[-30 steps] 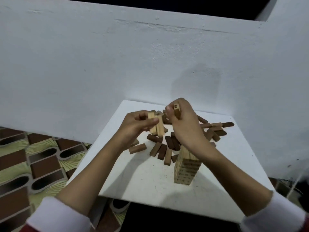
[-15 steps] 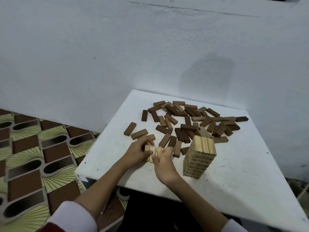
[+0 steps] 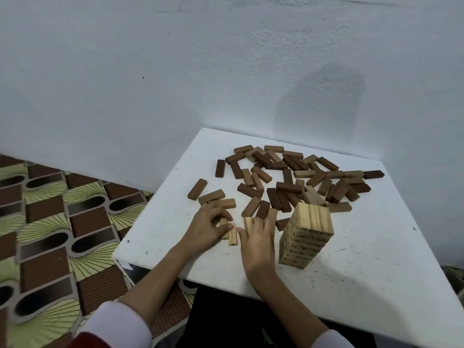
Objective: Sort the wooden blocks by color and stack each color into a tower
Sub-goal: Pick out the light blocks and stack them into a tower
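A tower of light wooden blocks (image 3: 306, 236) stands on the white table (image 3: 364, 272), right of my hands. A scatter of dark and mid-brown blocks (image 3: 291, 179) lies behind it. My left hand (image 3: 208, 227) rests on the table with its fingers curled round light blocks (image 3: 232, 234) lying flat. My right hand (image 3: 258, 237) lies beside it with straight fingers pressing on another light block (image 3: 248, 223), just left of the tower.
The table stands against a pale wall (image 3: 226, 71), its near-left corner (image 3: 118, 257) over a patterned brown and yellow floor (image 3: 50, 234). Three brown blocks (image 3: 211, 195) lie apart at the left of the pile.
Both hands came down from above the pile to the table in front of the tower, bringing the light blocks with them. The camera view dropped and shifted left.
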Demonstrator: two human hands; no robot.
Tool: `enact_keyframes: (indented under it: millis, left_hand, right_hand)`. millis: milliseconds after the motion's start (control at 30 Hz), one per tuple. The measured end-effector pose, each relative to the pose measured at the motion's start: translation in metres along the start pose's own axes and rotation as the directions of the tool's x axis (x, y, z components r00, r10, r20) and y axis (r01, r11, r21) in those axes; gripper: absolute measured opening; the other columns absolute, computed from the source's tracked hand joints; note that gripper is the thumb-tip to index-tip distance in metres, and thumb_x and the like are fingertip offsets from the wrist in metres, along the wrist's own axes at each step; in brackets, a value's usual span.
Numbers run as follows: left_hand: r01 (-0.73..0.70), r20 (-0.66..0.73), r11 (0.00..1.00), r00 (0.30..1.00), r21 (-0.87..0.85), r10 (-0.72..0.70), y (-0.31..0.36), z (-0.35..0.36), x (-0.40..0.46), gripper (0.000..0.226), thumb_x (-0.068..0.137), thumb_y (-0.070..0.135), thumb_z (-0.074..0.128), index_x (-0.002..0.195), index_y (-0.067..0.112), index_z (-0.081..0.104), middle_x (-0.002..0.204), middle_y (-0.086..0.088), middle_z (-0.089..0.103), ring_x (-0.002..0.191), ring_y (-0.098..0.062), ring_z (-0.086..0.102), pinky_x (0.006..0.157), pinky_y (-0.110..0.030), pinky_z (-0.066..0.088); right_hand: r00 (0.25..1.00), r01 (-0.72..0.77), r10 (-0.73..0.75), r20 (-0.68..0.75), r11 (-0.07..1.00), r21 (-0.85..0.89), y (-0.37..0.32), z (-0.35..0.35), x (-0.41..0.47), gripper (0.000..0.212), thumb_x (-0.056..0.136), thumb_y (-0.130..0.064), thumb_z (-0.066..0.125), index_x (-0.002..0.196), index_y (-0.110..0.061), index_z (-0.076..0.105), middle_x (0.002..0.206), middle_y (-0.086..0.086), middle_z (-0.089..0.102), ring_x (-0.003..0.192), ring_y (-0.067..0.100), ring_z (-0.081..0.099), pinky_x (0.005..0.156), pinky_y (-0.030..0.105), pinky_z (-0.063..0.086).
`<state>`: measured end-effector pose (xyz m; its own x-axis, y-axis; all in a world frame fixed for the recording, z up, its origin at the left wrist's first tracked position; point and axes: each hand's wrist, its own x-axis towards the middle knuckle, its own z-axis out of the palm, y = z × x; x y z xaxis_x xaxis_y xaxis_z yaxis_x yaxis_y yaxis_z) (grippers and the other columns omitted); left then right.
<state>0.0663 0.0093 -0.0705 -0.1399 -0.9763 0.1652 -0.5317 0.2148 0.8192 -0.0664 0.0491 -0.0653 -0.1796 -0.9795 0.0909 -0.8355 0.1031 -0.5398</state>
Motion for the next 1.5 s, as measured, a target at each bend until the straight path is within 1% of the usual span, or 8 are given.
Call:
enact_keyframes:
  millis: [233, 400, 600, 733, 900, 1067, 1200, 1500]
  left_hand:
    - [0.000, -0.070, 0.998, 0.998, -0.070, -0.005, -0.004, 0.005, -0.002, 0.016, 0.081, 0.005, 0.068, 0.091, 0.018, 0.070, 0.107, 0.004, 0.061, 0.101, -0.004, 0.053, 0.079, -0.003, 0.038]
    - [-0.033, -0.089, 0.974, 0.996, -0.226, 0.013, -0.002, 0.006, -0.004, 0.053, 0.065, -0.023, 0.054, 0.093, 0.020, 0.068, 0.110, 0.004, 0.065, 0.103, -0.011, 0.060, 0.086, -0.018, 0.050]
    - [-0.185, 0.026, 0.983, 0.982, -0.015, 0.185, -0.005, 0.001, -0.006, 0.051, 0.058, 0.003, 0.060, 0.107, 0.017, 0.065, 0.114, 0.018, 0.056, 0.109, 0.005, 0.045, 0.089, -0.014, 0.039]
    - [-0.224, 0.086, 0.973, 0.972, 0.053, 0.219, -0.005, -0.001, -0.007, 0.057, 0.059, 0.011, 0.065, 0.115, 0.022, 0.064, 0.114, 0.022, 0.056, 0.115, -0.005, 0.045, 0.091, -0.022, 0.042]
    - [-0.244, 0.133, 0.966, 0.964, 0.091, 0.231, -0.004, -0.002, -0.007, 0.064, 0.057, 0.034, 0.061, 0.122, 0.031, 0.059, 0.105, 0.037, 0.054, 0.108, -0.005, 0.045, 0.087, -0.017, 0.039]
    - [-0.236, 0.128, 0.964, 0.967, 0.122, 0.221, -0.007, 0.000, -0.005, 0.071, 0.058, 0.045, 0.065, 0.126, 0.027, 0.056, 0.110, 0.016, 0.058, 0.112, -0.009, 0.045, 0.088, -0.027, 0.043]
    - [-0.217, 0.126, 0.971, 0.971, 0.102, 0.204, -0.010, 0.001, -0.004, 0.074, 0.059, 0.045, 0.070, 0.129, 0.029, 0.052, 0.113, 0.015, 0.060, 0.116, -0.005, 0.045, 0.093, -0.025, 0.041]
    - [-0.174, 0.117, 0.979, 0.980, 0.109, 0.161, -0.009, 0.003, -0.003, 0.080, 0.058, 0.040, 0.084, 0.127, 0.041, 0.044, 0.109, 0.026, 0.055, 0.115, 0.011, 0.033, 0.089, -0.004, 0.027]
  right_hand:
    - [0.991, 0.126, -0.114, -0.068, 0.967, 0.223, 0.013, 0.011, -0.010, 0.039, 0.095, -0.032, 0.037, 0.118, -0.004, 0.053, 0.113, 0.008, 0.051, 0.106, 0.023, 0.050, 0.084, 0.030, 0.043]
    - [0.971, 0.213, -0.164, -0.172, 0.921, 0.325, 0.021, 0.015, -0.013, 0.040, 0.090, -0.026, 0.031, 0.112, -0.003, 0.056, 0.102, 0.007, 0.056, 0.098, 0.022, 0.052, 0.081, 0.037, 0.048]
    - [0.968, 0.251, -0.230, -0.103, 0.907, 0.339, 0.024, 0.012, -0.011, 0.054, 0.074, -0.001, 0.029, 0.122, -0.007, 0.054, 0.106, 0.004, 0.054, 0.104, 0.020, 0.046, 0.087, 0.034, 0.044]
    - [0.974, 0.225, -0.223, -0.049, 0.900, 0.373, 0.025, 0.009, -0.010, 0.070, 0.067, 0.001, 0.023, 0.132, -0.010, 0.047, 0.115, -0.001, 0.054, 0.114, 0.012, 0.038, 0.098, 0.025, 0.034]
    - [0.970, 0.236, -0.237, -0.052, 0.873, 0.428, 0.025, 0.008, -0.011, 0.066, 0.072, 0.006, 0.030, 0.136, -0.008, 0.042, 0.120, -0.010, 0.044, 0.124, 0.023, 0.042, 0.109, 0.035, 0.034]
    - [0.981, 0.187, -0.143, -0.131, 0.879, 0.440, 0.028, 0.010, -0.011, 0.060, 0.078, 0.016, 0.040, 0.134, -0.007, 0.044, 0.122, 0.007, 0.054, 0.101, 0.009, 0.051, 0.091, 0.011, 0.039]
    - [0.983, 0.172, -0.116, -0.143, 0.862, 0.477, 0.028, 0.009, -0.010, 0.053, 0.080, 0.015, 0.043, 0.130, -0.004, 0.047, 0.109, 0.007, 0.056, 0.094, 0.013, 0.053, 0.085, 0.026, 0.048]
    - [0.980, 0.175, -0.109, -0.165, 0.866, 0.468, 0.030, 0.010, -0.009, 0.050, 0.080, 0.017, 0.046, 0.127, 0.000, 0.051, 0.102, 0.007, 0.058, 0.094, 0.018, 0.056, 0.081, 0.023, 0.049]
